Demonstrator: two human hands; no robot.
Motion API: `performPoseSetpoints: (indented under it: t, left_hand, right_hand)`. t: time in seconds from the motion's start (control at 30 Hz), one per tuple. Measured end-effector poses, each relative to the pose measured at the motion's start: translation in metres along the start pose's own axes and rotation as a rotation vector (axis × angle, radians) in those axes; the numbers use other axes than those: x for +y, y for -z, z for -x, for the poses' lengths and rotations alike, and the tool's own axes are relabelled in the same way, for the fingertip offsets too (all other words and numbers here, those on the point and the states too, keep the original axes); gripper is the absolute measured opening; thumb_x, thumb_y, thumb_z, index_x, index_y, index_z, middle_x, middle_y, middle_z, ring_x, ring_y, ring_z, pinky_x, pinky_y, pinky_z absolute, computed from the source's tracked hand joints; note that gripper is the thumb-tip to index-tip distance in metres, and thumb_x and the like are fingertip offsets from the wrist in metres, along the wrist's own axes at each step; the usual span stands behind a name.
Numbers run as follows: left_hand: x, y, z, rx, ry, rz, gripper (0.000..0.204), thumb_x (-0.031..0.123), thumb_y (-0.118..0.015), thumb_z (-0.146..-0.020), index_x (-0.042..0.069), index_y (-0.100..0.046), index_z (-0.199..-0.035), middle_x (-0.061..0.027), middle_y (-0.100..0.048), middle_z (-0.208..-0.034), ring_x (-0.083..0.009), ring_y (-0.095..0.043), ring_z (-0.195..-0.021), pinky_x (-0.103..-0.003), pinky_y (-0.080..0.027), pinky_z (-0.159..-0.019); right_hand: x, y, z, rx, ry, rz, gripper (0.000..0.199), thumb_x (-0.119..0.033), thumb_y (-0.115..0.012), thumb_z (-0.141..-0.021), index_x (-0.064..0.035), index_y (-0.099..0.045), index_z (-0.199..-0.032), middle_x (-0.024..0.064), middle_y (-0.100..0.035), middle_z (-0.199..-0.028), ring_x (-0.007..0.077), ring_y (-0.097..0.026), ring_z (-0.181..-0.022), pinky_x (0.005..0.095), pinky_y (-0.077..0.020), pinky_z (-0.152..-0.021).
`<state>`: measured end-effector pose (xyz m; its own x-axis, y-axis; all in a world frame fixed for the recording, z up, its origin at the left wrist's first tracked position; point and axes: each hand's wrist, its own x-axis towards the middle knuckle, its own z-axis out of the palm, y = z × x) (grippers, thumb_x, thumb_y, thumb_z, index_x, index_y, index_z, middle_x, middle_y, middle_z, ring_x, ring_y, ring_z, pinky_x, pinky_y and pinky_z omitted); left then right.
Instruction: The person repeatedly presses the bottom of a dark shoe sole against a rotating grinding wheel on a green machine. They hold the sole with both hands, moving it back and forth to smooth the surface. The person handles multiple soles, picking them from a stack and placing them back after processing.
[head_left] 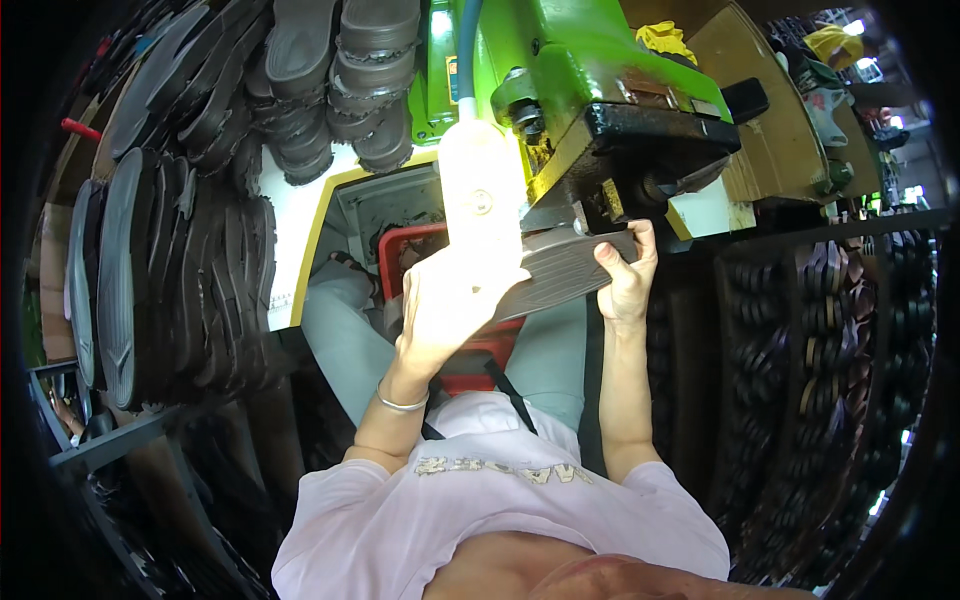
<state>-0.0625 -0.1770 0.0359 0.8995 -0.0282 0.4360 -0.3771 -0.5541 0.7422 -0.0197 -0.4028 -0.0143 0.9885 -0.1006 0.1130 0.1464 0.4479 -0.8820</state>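
Shoe sole workshop, looks like a small factory floor

Pretty clearly a footwear workshop: dark rubber shoe soles (180,270) are stacked on edge along a metal rack (110,440) on the left, more soles (340,80) are piled up top, and shelves of soles (830,330) fill the right side. In the middle sits a big green industrial machine (590,70) with a black metal head (650,140), and a red plastic crate (400,260) sits down below it
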Motion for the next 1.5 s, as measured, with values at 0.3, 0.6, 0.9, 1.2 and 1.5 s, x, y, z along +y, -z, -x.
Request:
performPoseSetpoints:
  t: [0.3, 0.6, 0.9, 1.2, 1.5]
  left_hand:
    - [-0.013, 0.005, -0.004, 0.001, 0.001, -0.018, 0.030, 0.022, -0.083, -0.069, 0.005, -0.068, -0.089, -0.0091, -0.067, -0.080, -0.0242, -0.065, -0.071, -0.033, -0.051, -0.067]
    - [-0.024, 0.024, -0.001, -0.104, 0.155, 0.009, 0.021, 0.013, -0.077, -0.073, -0.001, -0.069, -0.086, -0.0133, -0.069, -0.073, -0.0242, -0.067, -0.063, -0.032, -0.052, -0.063]
    - [-0.023, 0.014, 0.013, -0.042, 0.186, 0.167, 0.026, 0.011, -0.078, -0.072, -0.001, -0.068, -0.092, -0.0139, -0.069, -0.082, -0.0208, -0.067, -0.072, -0.030, -0.052, -0.069]
    - [-0.028, -0.005, 0.005, 0.019, 0.010, 0.186, 0.028, 0.010, -0.080, -0.071, 0.002, -0.066, -0.094, -0.0075, -0.067, -0.085, -0.0189, -0.063, -0.076, -0.030, -0.050, -0.072]
    - [-0.038, 0.003, 0.009, 0.019, 0.053, 0.132, 0.022, 0.009, -0.079, -0.071, 0.000, -0.067, -0.088, -0.0084, -0.067, -0.078, -0.0200, -0.063, -0.070, -0.031, -0.051, -0.069]
  right_hand:
    - [0.002, -0.007, -0.004, 0.005, -0.141, -0.084, 0.032, 0.003, -0.074, -0.075, -0.0034, -0.054, -0.099, 0.0073, -0.065, -0.093, 0.0142, -0.061, -0.084, 0.0261, -0.0484, -0.080]
    - [0.004, -0.029, 0.008, -0.027, -0.111, -0.036, 0.034, 0.006, -0.075, -0.071, -0.0038, -0.055, -0.097, 0.0063, -0.064, -0.093, 0.0123, -0.060, -0.084, 0.0256, -0.0478, -0.080]
    - [-0.003, -0.032, 0.010, -0.066, -0.010, 0.040, 0.037, 0.008, -0.075, -0.070, -0.0035, -0.054, -0.098, 0.0068, -0.063, -0.094, 0.0127, -0.060, -0.086, 0.0256, -0.0484, -0.080]
    - [0.007, -0.029, 0.010, -0.056, 0.027, 0.045, 0.037, 0.007, -0.076, -0.071, -0.0045, -0.054, -0.099, 0.0061, -0.062, -0.096, 0.0130, -0.060, -0.088, 0.0266, -0.0478, -0.081]
    - [0.011, -0.040, 0.011, -0.080, -0.013, 0.042, 0.038, 0.007, -0.076, -0.070, -0.0043, -0.053, -0.099, 0.0060, -0.062, -0.096, 0.0122, -0.059, -0.088, 0.0256, -0.0475, -0.081]
